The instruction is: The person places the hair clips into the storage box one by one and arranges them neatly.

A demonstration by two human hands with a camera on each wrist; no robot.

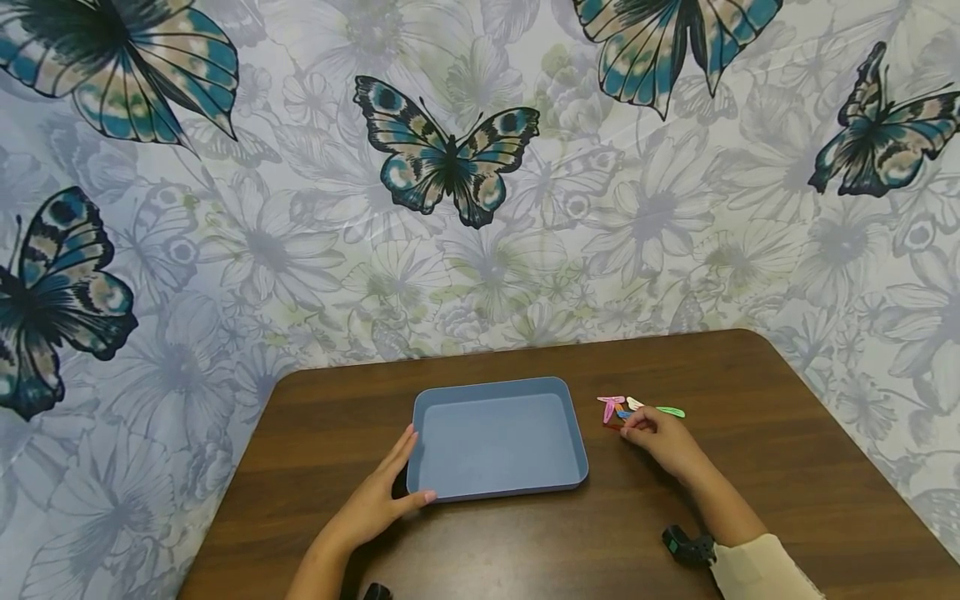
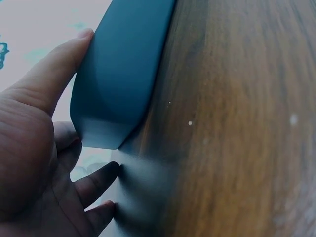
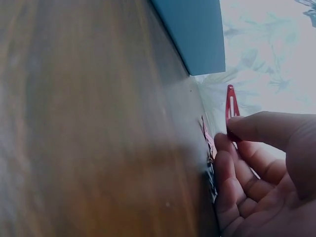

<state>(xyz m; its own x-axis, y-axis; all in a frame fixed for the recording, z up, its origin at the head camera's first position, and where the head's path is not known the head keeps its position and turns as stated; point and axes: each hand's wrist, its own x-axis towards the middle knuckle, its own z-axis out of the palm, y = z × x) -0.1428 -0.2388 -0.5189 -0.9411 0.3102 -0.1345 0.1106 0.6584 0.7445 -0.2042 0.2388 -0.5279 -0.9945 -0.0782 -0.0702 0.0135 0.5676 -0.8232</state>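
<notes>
A blue rectangular tray (image 1: 498,442) lies on the table. My left hand (image 1: 371,504) rests against its left end, fingers fairly straight, the thumb at the near corner and a fingertip at the left rim. In the left wrist view that hand (image 2: 44,143) touches the tray's side wall (image 2: 121,69). To the right of the tray, my right hand (image 1: 663,442) pinches a red snap hair clip (image 3: 231,106) between thumb and finger. Beside it lie a pink hair clip (image 1: 609,408), a white one (image 1: 634,403), a green one (image 1: 671,412) and a partly hidden blue one (image 1: 623,414).
The brown wooden table (image 1: 510,550) has rounded far corners. Behind it hangs a pale floral backdrop (image 1: 480,275) printed with large butterflies. A black wrist device (image 1: 688,546) sits on the right wrist, near a cream sleeve (image 1: 765,571).
</notes>
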